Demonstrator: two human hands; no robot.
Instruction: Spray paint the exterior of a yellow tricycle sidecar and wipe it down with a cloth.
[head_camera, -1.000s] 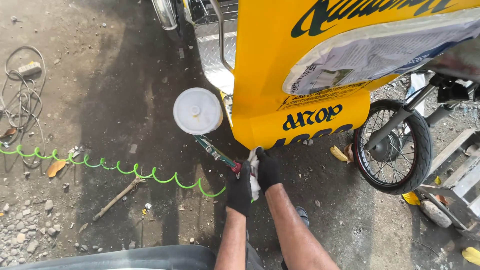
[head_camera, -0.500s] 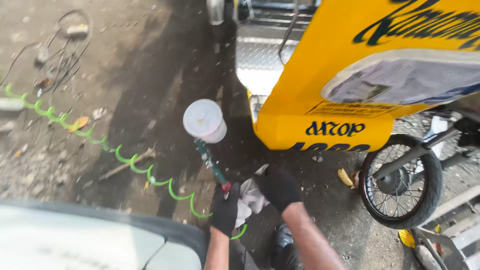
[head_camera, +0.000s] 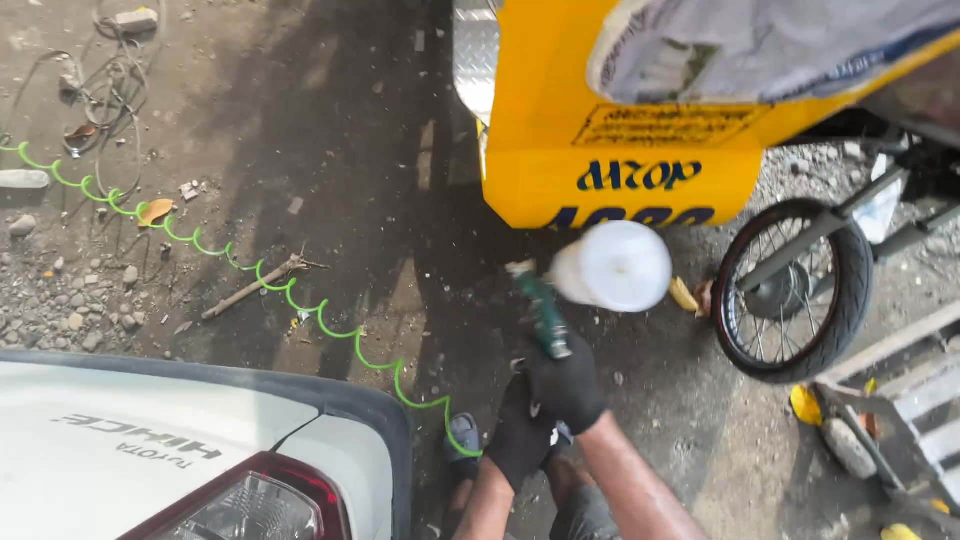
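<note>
A paint spray gun (head_camera: 545, 315) with a green body and a white cup (head_camera: 612, 265) points up and away from me, just below the yellow vehicle body (head_camera: 620, 170). My right hand (head_camera: 568, 385), in a black glove, is wrapped around its handle. My left hand (head_camera: 518, 440), also gloved in black, is closed just beneath it at the gun's lower end, with a scrap of pale cloth (head_camera: 560, 432) showing between the hands. A bright green coiled air hose (head_camera: 290, 295) runs across the ground from the far left to my left hand.
A spoked wheel (head_camera: 790, 290) stands right of the gun. The rear of a white vehicle with a red tail lamp (head_camera: 200, 450) fills the lower left. A stick (head_camera: 255, 285), stones and tangled cables (head_camera: 100, 60) lie on the dirt. A metal frame (head_camera: 900, 400) sits at lower right.
The gun has been lifted and swung right, so the cup now sits close to the wheel. My hands have closed up one above the other, and the white vehicle fills more of the view.
</note>
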